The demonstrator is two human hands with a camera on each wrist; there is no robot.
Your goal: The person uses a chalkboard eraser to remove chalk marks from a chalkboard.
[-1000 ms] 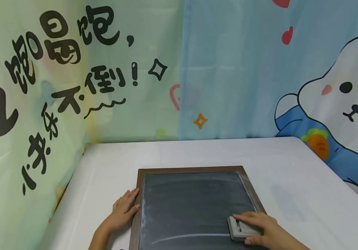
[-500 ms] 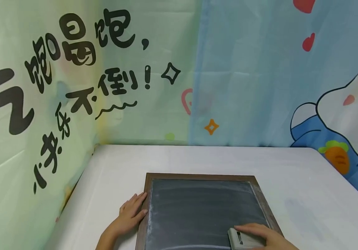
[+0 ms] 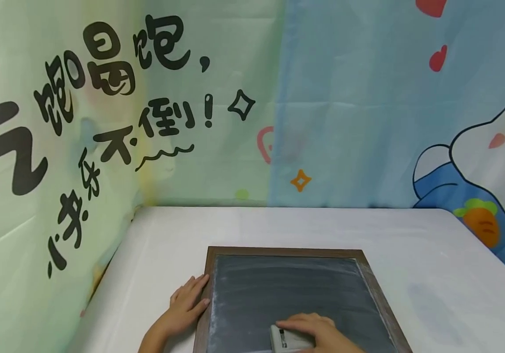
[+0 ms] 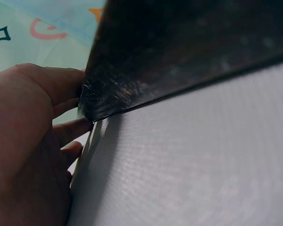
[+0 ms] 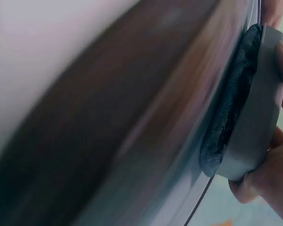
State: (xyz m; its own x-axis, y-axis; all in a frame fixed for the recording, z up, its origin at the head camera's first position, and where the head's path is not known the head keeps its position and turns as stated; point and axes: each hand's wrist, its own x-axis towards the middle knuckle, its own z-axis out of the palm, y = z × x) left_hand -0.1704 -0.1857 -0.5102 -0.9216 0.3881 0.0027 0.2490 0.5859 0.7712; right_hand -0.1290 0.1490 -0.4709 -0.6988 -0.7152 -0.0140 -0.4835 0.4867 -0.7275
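A blackboard [image 3: 252, 294] with a brown wooden frame lies flat, its lower part cut off in the head view. My left hand [image 3: 182, 309] rests against the frame's left side with its fingers extended; the left wrist view shows the fingertips [image 4: 80, 127] at the board's edge. Over the board's lower middle, my right hand [image 3: 320, 333] grips a light grey chalkboard eraser [image 3: 288, 340] by its sides. In the right wrist view, the dark felt pad [image 5: 226, 117] of the eraser faces the board. Faint chalk smears cover the dark surface.
Under the board spreads a white tabletop [image 3: 182, 230]. Behind it hang a green printed cloth [image 3: 217, 181] with black lettering and a blue cloth [image 3: 349, 147] with a cartoon bear.
My right hand has moved the eraser leftward across the lower board. The curved chalk line left of it is now nearly out of view. The left hand stays at the frame; the head view has shifted.
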